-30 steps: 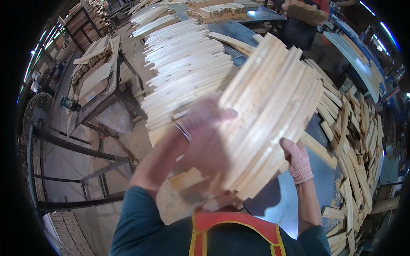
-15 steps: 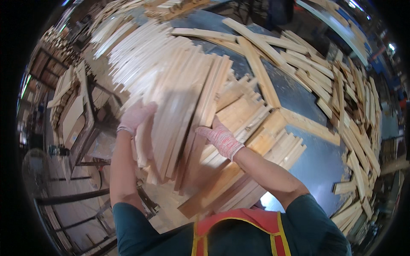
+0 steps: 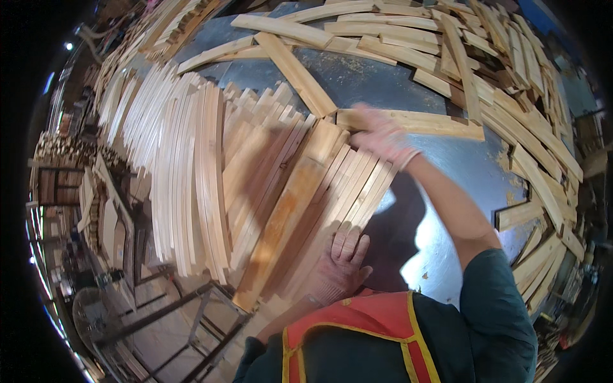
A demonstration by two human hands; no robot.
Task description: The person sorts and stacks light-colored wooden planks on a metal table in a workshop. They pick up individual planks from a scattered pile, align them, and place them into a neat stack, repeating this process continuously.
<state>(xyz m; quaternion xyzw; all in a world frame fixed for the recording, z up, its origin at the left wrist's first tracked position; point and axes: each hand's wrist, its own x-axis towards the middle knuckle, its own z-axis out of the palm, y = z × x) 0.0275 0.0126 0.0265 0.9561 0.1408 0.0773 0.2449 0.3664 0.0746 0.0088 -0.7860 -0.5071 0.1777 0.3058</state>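
My left hand (image 3: 341, 265), in a pale knitted glove, lies with its fingers stretched out over the near ends of several light wooden strips (image 3: 351, 185). My right hand (image 3: 383, 137), in a similar glove and smeared by motion, is at the far ends of those strips, next to a board (image 3: 440, 125) lying crosswise. Whether it grips anything is unclear. A wider, orange-tinged plank (image 3: 284, 214) lies beside the strips on the left. Further left, upright-edged strips (image 3: 211, 185) stand packed side by side in a long row.
A metal-topped table (image 3: 364, 83) carries the wood. Another board (image 3: 295, 73) lies diagonally beyond the strips. Loose boards (image 3: 523, 137) are heaped along the far and right sides. A dark metal frame (image 3: 156, 313) stands at the lower left.
Both hands have left the packed strips on the left. My left hand moved right and nearer to my body; my right hand moved right and farther away. The view has swung right.
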